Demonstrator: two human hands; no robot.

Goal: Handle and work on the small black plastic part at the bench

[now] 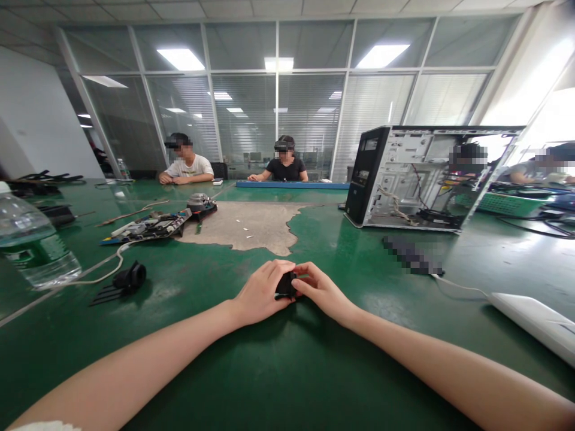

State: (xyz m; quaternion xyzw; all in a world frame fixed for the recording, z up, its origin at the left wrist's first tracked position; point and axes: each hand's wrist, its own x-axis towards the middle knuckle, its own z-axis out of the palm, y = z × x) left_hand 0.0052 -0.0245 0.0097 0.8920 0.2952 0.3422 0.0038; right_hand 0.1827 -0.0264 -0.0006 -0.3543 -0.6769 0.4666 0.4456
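A small black part [284, 287] sits between my hands, just above the green table; its exact kind is hidden by my fingers. My left hand [264, 288] wraps round it from the left, fingers over its top and thumb beneath. From the right, my right hand [321, 289] pinches its edge with thumb and fingertips. To the left lies a black piece with a round opening and flat prongs [128, 278]. Farther left is a circuit board [150, 226] with a round fan-like cooler [200, 203] at its far end.
An open computer case [395, 179] stands at the right. A dark blurred device [411, 254] is cabled to a white power bank [534, 320]. A water bottle [33, 239] stands at the left. Two people sit across the green table [215, 371]; others are at the right behind a green basket [512, 203].
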